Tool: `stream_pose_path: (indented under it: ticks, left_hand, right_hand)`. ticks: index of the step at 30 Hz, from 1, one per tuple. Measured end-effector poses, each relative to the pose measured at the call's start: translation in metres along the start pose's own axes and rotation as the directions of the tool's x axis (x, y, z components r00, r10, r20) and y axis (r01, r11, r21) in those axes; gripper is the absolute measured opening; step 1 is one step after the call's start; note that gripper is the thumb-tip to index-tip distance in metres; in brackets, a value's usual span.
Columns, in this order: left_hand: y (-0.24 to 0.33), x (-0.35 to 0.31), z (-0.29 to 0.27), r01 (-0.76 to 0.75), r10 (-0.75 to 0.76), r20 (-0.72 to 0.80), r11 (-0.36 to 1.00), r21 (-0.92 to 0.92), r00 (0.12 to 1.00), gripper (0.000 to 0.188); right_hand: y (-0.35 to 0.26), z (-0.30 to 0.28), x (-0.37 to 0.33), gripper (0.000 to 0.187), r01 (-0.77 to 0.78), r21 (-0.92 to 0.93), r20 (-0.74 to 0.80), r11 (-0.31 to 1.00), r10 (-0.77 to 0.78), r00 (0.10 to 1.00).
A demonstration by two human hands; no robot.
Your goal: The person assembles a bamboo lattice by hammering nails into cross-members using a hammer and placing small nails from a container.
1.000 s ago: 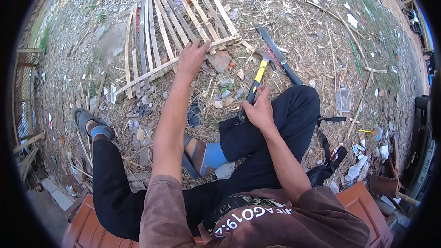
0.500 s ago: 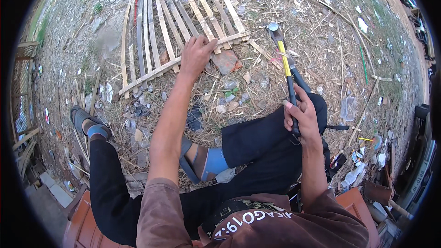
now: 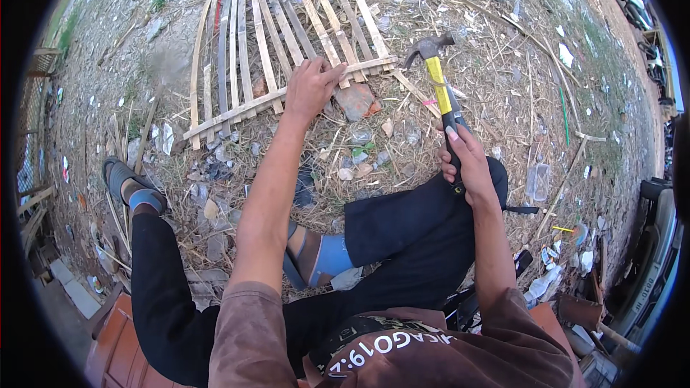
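My right hand (image 3: 471,162) is wrapped round the black grip of a claw hammer (image 3: 435,79) with a yellow band on its shaft. The hammer stands head up, its claw turned left and its striking face to the right. My left hand (image 3: 310,90) is closed on the near crosspiece (image 3: 248,105) of a frame of thin wooden slats (image 3: 269,36). The slats fan out away from me over the ground. Close to that hand, under the crosspiece's right part, sits a reddish stone (image 3: 354,103). What the left fingertips pinch is partly hidden.
Dry straw, stones and litter cover the ground. A clear plastic box (image 3: 537,182) lies right of my knee, and a long thin stick (image 3: 496,7) is at the far right. A vehicle's bumper (image 3: 650,266) stands at the right edge, with a mesh panel (image 3: 36,129) at the left.
My right hand has moved up slightly and turned the hammer, so its head now shows side-on with the claw to the left. The left hand stays on the crosspiece.
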State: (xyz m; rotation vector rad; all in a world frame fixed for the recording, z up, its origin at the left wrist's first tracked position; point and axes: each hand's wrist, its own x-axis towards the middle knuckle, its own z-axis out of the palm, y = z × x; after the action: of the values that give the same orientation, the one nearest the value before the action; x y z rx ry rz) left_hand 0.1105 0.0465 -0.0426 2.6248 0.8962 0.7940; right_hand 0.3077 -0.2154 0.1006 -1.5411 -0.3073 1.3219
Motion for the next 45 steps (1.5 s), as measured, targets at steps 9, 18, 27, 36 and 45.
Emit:
stream_pose_path:
  ticks: [9, 18, 27, 36, 45]
  left_hand:
    - [0.0, 0.001, 0.0, -0.002, 0.002, -0.004, 1.0, 0.006, 1.0, 0.022]
    - [0.002, 0.003, 0.001, -0.024, 0.024, -0.045, 1.0, -0.007, 0.999, 0.021]
    - [0.002, 0.003, 0.001, -0.009, 0.009, -0.036, 1.0, 0.002, 0.999, 0.02]
    - [0.005, 0.005, 0.002, -0.001, 0.001, -0.034, 1.0, -0.002, 0.999, 0.02]
    - [0.0, 0.004, 0.003, 0.023, -0.023, -0.006, 1.0, 0.002, 1.0, 0.022]
  right_hand:
    - [0.002, -0.007, 0.029, 0.023, 0.472, -0.155, -0.439, 0.868, -0.488, 0.754]
    - [0.017, 0.002, 0.04, 0.035, 0.231, -0.725, -0.139, 0.649, -0.466, 0.874]
    - [0.024, 0.019, 0.049, 0.041, 0.28, -0.819, -0.012, 0.501, -0.503, 0.864]
    - [0.037, 0.018, 0.06, 0.035, 0.433, -0.821, 0.096, 0.372, -0.658, 0.747]
    - [0.044, 0.018, 0.065, 0.036, 0.379, -0.825, 0.049, 0.419, -0.616, 0.786]
